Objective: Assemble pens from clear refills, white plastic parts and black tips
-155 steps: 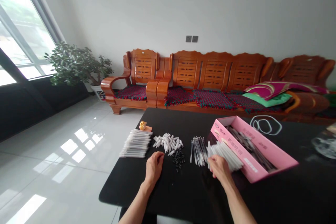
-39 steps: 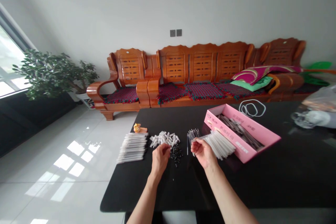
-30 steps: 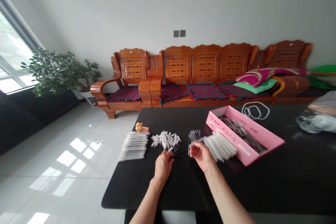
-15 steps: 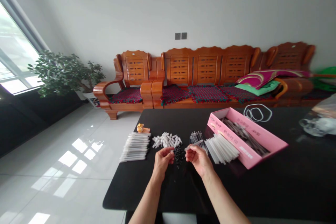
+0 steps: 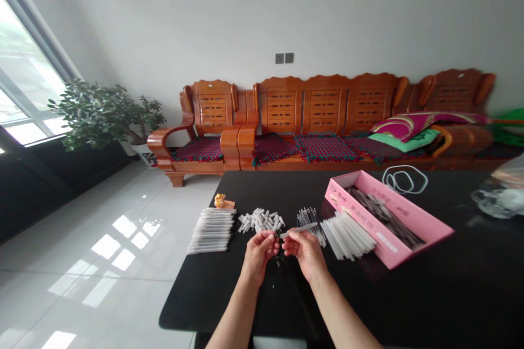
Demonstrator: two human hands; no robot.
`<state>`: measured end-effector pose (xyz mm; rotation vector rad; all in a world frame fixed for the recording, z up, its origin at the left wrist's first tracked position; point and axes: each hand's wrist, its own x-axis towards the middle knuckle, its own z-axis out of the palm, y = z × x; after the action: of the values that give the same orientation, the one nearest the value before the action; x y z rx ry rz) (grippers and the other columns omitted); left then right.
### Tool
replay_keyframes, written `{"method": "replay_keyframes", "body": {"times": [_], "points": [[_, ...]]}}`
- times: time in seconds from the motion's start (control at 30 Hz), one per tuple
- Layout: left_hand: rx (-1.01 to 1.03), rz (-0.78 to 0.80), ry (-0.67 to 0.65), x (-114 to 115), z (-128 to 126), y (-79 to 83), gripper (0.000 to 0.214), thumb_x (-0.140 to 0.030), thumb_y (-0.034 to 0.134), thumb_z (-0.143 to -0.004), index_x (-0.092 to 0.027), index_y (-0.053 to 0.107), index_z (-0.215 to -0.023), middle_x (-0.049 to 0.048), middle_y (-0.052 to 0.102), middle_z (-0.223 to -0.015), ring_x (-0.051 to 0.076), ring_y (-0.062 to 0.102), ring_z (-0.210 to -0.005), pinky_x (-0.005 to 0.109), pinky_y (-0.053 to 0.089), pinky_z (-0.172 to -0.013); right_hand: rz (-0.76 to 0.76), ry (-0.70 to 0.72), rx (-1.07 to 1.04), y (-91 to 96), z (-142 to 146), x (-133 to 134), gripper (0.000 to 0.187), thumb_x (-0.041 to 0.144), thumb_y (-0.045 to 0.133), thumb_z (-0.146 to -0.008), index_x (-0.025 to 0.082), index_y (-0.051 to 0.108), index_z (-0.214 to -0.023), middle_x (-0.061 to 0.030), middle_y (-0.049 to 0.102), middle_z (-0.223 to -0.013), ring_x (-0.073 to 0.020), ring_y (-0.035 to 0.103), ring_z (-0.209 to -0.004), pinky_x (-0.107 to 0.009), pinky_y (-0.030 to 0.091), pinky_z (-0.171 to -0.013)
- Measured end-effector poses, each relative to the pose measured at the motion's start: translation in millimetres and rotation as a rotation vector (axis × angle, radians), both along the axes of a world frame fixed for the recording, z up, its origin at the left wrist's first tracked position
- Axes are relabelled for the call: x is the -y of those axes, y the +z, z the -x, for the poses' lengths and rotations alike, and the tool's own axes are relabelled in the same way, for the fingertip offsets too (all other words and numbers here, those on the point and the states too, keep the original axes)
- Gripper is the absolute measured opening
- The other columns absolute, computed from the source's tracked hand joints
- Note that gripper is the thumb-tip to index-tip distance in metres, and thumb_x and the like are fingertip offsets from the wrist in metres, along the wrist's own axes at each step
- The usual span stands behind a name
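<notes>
My right hand (image 5: 306, 255) pinches a slim whitish pen barrel (image 5: 310, 227), which points up to the right. Close beside it, my left hand (image 5: 258, 255) has thumb and forefinger pressed together near the barrel's left end; whatever is between them is too small to make out. Under and between the hands lie small black pieces (image 5: 279, 263), largely covered. Just beyond is a heap of short white caps (image 5: 262, 220). Thin dark pen refills (image 5: 308, 218) lie right of the caps, then a fanned pile of white barrels (image 5: 346, 235). Capped white pens (image 5: 210, 232) are lined up at left.
A pink box (image 5: 388, 242) holding dark grey sticks (image 5: 380, 212) stands at right on the black table (image 5: 229, 300). Behind it lie white loops of cord (image 5: 421, 180). An orange figurine (image 5: 220, 200) sits near the left edge. A wooden sofa (image 5: 280, 103) is beyond.
My hands have come closer together, the left moving right and the right moving left with the barrel. The barrel's left end is now near my left fingertips.
</notes>
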<state>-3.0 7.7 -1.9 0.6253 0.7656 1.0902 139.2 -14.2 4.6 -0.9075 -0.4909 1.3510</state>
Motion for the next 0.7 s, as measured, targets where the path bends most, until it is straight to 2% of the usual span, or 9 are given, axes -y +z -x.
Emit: {"method": "replay_keyframes", "body": {"times": [0.37, 0.7], "points": [[0.028, 0.018, 0.010, 0.8, -2.7, 0.2, 0.034, -0.024, 0.086, -0.061, -0.008, 0.068, -0.085, 0.0046, 0.068, -0.070, 0.008, 0.061, -0.056, 0.017, 0.052, -0.055, -0.001, -0.028, 0.060, -2.8, 4.5, -2.4, 0.024, 0.028, 0.079, -0.066, 0.013, 0.067, -0.079, -0.0071, 0.074, -0.067, -0.0163, 0.067, -0.049, -0.022, 0.052, -0.042], [0.029, 0.004, 0.018, 4.8, -4.9, 3.5, 0.035, -0.026, 0.087, -0.060, -0.007, 0.068, -0.083, 0.0043, 0.067, -0.067, 0.008, 0.060, -0.054, 0.017, 0.049, -0.054, 0.000, -0.042, 0.082, -3.2, 5.8, -2.1, 0.025, 0.029, 0.080, -0.064, 0.013, 0.066, -0.079, -0.0064, 0.074, -0.065, -0.0165, 0.067, -0.048, -0.023, 0.053, -0.041]]}}
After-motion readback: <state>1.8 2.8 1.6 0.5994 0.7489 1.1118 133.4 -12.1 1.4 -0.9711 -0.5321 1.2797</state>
